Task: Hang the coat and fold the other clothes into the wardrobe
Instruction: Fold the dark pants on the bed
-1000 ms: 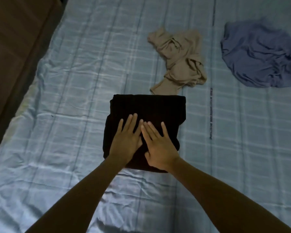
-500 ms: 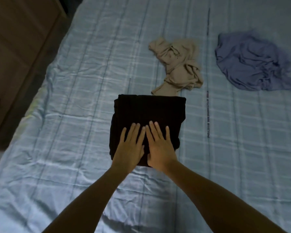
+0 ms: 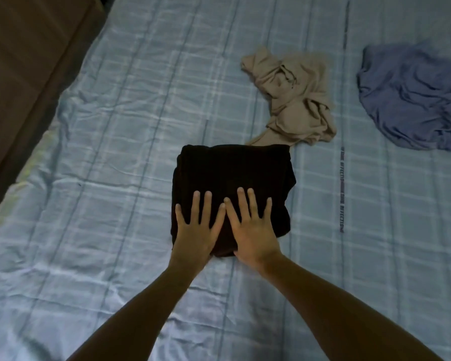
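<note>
Your arms: both forearms reach forward from the bottom edge, bare, over the bed sheet (image 3: pixel 102 152).
Left hand (image 3: pixel 197 227): flat, palm down on the near left part of the folded black garment (image 3: pixel 232 173); your grip here is apart, fingers spread and gripping nothing.
Right hand (image 3: pixel 253 227): flat just beside the left, index fingertips almost touching; grip likewise apart, pressing down and not clamped on anything.
Folded black garment: a thick, roughly square stack lying in the middle of the bed, its near edge under your palms, its far edge straight.
Bed sheet: pale blue with a plaid of lighter and darker lines, creased around your arms and toward the left edge; a dark strip of printed lettering runs along it right of the black stack, too small to read.
Beige garment (image 3: pixel 294 100): crumpled, beyond the black stack, its near end touching the stack's far right corner.
Blue garment (image 3: pixel 412 95): bunched in a heap at the far right, well apart from the beige one.
Room: dim; brown furniture (image 3: pixel 24 61) stands beside the bed on the left.
</note>
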Tool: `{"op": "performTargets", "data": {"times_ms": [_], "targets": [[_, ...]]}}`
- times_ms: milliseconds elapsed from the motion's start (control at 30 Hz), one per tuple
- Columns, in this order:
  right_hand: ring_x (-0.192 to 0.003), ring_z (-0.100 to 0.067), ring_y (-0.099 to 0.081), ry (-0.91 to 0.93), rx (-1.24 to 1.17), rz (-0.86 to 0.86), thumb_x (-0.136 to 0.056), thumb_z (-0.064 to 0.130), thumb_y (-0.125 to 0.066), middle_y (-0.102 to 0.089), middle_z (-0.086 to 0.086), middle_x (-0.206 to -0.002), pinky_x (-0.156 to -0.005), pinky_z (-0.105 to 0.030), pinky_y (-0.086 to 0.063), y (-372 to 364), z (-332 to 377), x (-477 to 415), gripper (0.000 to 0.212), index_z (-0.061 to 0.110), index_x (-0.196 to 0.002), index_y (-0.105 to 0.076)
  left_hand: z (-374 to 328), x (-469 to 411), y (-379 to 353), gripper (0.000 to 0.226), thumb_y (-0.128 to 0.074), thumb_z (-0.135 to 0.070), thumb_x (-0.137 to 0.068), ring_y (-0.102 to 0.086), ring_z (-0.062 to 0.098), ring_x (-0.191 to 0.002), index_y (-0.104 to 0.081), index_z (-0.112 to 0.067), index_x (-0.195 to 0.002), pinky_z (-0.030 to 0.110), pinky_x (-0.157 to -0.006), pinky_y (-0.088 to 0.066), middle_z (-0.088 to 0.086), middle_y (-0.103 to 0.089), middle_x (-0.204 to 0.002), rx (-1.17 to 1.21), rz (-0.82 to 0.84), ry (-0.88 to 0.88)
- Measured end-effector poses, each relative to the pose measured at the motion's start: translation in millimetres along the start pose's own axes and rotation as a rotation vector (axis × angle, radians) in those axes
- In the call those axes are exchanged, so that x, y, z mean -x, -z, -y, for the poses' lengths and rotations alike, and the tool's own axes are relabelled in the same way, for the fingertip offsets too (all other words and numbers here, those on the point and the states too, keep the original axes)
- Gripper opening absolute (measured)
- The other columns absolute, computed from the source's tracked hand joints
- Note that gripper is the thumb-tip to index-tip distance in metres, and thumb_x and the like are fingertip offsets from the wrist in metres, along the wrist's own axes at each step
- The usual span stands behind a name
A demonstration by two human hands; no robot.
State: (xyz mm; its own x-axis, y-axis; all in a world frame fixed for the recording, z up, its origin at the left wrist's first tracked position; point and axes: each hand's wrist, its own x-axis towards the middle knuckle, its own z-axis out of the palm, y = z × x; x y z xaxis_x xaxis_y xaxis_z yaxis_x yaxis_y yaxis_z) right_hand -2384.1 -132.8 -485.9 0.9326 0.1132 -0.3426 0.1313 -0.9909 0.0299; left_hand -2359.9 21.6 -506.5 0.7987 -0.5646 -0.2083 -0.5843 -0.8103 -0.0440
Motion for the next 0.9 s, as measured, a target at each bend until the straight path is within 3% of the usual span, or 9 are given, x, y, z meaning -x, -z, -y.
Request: {"op": "performTargets", "data": {"times_ms": [100,200,400,567,700,900], "targets": [[-0.141,-0.041,-0.022,0.038,-0.032,-0.041,-0.050,0.040,-0.089,-0.024,-0.023,-0.152,-0.104,-0.067,-0.020,-9,-6,-8,0.121,0.015,-0.147,-0.022,2,-7,-6,0.109,-0.084,-0.039,-0.058,-0.025,0.051,-0.135,-0.024,-0.007,-0.144,0.066,-0.091,-0.041,0.032,-0.029,-0.145,0.046,-0.023,-0.009],[-0.130,-0.038,-0.044,0.060,-0.058,-0.089,-0.036,0.035,-0.093,-0.046,-0.021,-0.141,-0.097,-0.064,-0.035,-4,-11,-13,0.115,0.015,-0.138,-0.044,6,-11,-3,0.107,-0.088,-0.033,-0.050,-0.039,0.047,-0.129,-0.033,-0.007,-0.137,0.060,-0.086,-0.047,0.029,-0.042,-0.139,0.083,-0.074,-0.011],[-0.108,-0.030,-0.064,0.051,-0.146,-0.174,-0.038,0.034,-0.094,-0.065,-0.012,-0.119,-0.082,-0.055,-0.052,42,-8,2,0.094,0.014,-0.123,-0.059,7,-2,41,0.101,-0.092,-0.026,-0.036,-0.061,0.036,-0.109,-0.041,-0.012,-0.122,0.049,-0.075,-0.053,0.019,-0.064,-0.116,0.172,-0.123,0.024],[-0.106,-0.030,-0.064,0.056,-0.149,-0.232,-0.044,0.029,-0.092,-0.065,-0.012,-0.119,-0.079,-0.052,-0.053,99,20,38,0.089,0.013,-0.124,-0.058,22,41,95,0.104,-0.092,-0.024,-0.031,-0.062,0.034,-0.108,-0.042,-0.014,-0.121,0.050,-0.076,-0.052,0.017,-0.064,-0.115,0.126,-0.193,0.058],[-0.132,-0.031,-0.043,0.156,-0.135,-0.260,-0.071,0.028,-0.079,-0.045,-0.011,-0.144,-0.101,-0.054,-0.039,166,81,80,0.084,0.015,-0.143,-0.038,59,118,152,0.103,-0.091,-0.023,-0.030,-0.063,0.034,-0.105,-0.043,-0.014,-0.121,0.049,-0.073,-0.053,0.018,-0.065,-0.112,0.071,-0.279,0.102],[-0.140,-0.027,-0.030,0.363,-0.068,-0.436,-0.080,0.029,-0.071,-0.032,-0.009,-0.152,-0.109,-0.051,-0.030,292,216,145,0.084,0.019,-0.148,-0.024,139,277,260,0.097,-0.088,-0.018,-0.037,-0.062,0.035,-0.106,-0.043,-0.015,-0.122,0.050,-0.074,-0.053,0.017,-0.064,-0.113,-0.046,-0.434,0.303]]}}
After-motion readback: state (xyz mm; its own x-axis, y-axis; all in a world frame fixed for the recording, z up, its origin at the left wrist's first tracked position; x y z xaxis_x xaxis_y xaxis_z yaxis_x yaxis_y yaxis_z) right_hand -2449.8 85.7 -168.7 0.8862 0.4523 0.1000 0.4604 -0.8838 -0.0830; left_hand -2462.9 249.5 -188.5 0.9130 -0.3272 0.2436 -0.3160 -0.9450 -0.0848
